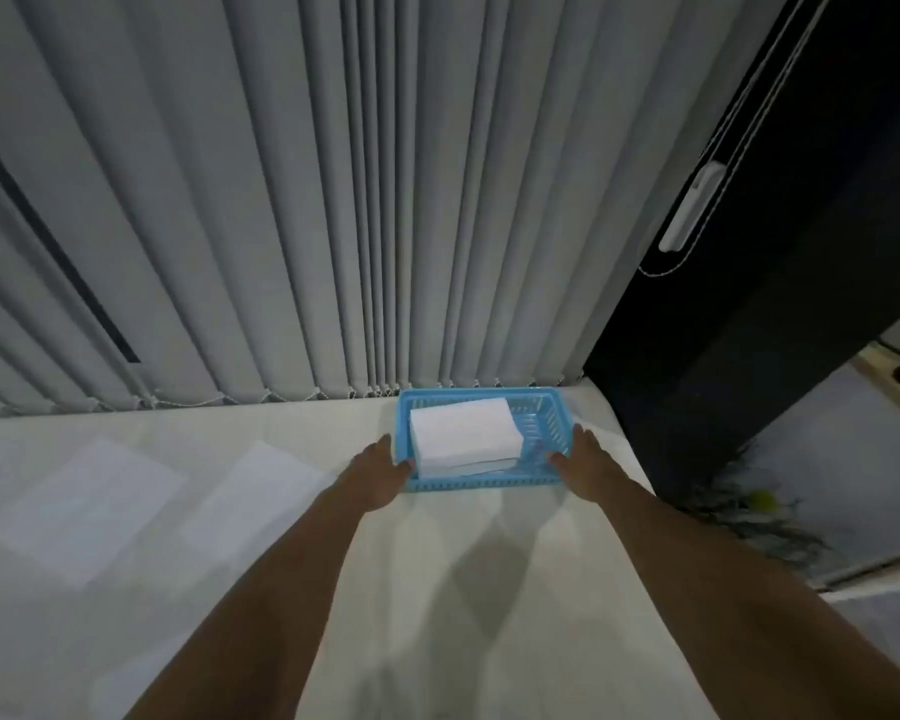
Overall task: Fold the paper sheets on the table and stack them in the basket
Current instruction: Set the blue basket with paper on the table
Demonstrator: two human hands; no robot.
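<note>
Two bare hands clasp one light-blue slatted plastic basket (489, 484) at the far edge of a white table (437, 589), just in front of grey vertical blinds (307, 200). The left hand (380, 472) takes the basket's left wall near the front corner, fingers along the outside and thumb hooked over the rim. The right hand (583, 459) mirrors it on the right wall. Inside the basket, toward its left side, lies a stack of folded white paper (463, 433). A second folded edge shows beneath the top piece, but the full count cannot be told. Two unfolded white sheets lie flat on the table to the left, well apart from the basket: an outer sheet (84, 506) and an inner sheet (250, 506) beside it. One dark window pane (801, 252) fills the right.
</note>
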